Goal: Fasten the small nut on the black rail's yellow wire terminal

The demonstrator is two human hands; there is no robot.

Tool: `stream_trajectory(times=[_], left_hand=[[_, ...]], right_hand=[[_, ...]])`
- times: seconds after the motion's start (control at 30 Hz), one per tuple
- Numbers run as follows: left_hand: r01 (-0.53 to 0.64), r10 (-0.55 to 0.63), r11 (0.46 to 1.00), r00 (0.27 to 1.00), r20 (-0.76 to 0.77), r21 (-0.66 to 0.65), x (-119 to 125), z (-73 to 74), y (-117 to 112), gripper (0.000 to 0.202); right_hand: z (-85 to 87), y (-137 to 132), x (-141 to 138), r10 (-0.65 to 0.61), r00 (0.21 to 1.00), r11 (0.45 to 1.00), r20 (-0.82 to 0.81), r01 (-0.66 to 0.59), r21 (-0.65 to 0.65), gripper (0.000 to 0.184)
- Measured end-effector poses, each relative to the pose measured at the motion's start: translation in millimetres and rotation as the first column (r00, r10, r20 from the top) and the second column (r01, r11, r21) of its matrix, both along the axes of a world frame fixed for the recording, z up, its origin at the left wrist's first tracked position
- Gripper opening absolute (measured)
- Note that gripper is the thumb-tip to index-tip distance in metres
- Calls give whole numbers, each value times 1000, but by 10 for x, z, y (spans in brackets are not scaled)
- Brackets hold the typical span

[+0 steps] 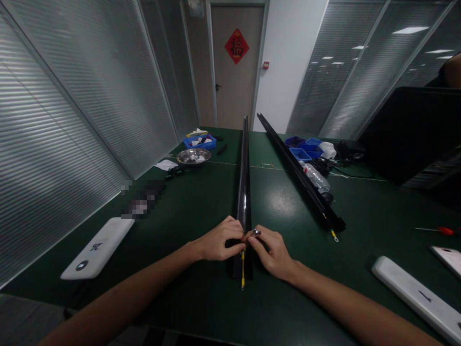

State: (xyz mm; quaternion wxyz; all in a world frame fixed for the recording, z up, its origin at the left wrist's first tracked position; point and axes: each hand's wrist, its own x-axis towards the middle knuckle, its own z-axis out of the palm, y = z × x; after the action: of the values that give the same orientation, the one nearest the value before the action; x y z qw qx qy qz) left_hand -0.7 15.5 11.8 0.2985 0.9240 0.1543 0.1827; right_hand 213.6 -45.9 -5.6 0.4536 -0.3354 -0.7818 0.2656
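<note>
A long black channel-shaped rail (244, 192) lies lengthwise on the green table, its near end under my hands. From that end comes a short yellow wire (243, 269) tipped with a small metal ring terminal, pointing toward me. My left hand (220, 239) rests on the rail from the left, thumb and fingers closed in a pinch just above the wire. Opposite it, my right hand (272, 252) is pinched too, a silver ring on one finger. The fingertips of both hands meet over the rail, and what they pinch is hidden.
To the right lies a second black rail (298, 173) with its own yellow lead (333, 234). Blue bins (300, 154), a plastic bottle (317, 179) and a red-handled screwdriver (445, 231) are beyond it. White cases (99, 247) flank both sides; a metal bowl (193, 157) stands far left.
</note>
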Motion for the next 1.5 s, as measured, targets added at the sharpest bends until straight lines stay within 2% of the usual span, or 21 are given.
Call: stream_trajectory(times=[0.37, 0.6, 0.97, 1.27, 1.5], left_hand=[[5, -5, 1000, 1000, 8, 4, -1, 9, -2, 11], [3, -4, 1000, 1000, 17, 31, 0, -7, -1, 15], [9, -9, 1000, 1000, 9, 20, -3, -6, 8, 13], [8, -9, 1000, 1000, 17, 11, -2, -2, 7, 13], [6, -6, 1000, 1000, 7, 15, 4, 9, 4, 14]], right_hand=[[24, 6, 5, 28, 1000, 1000, -14, -28, -3, 24], [-12, -6, -2, -27, 999, 1000, 23, 27, 12, 21], [1, 11, 7, 21, 1000, 1000, -12, -21, 7, 25], [-9, -13, 2, -23, 1000, 999, 20, 23, 25, 21], [7, 16, 2, 20, 1000, 1000, -10, -20, 10, 27]])
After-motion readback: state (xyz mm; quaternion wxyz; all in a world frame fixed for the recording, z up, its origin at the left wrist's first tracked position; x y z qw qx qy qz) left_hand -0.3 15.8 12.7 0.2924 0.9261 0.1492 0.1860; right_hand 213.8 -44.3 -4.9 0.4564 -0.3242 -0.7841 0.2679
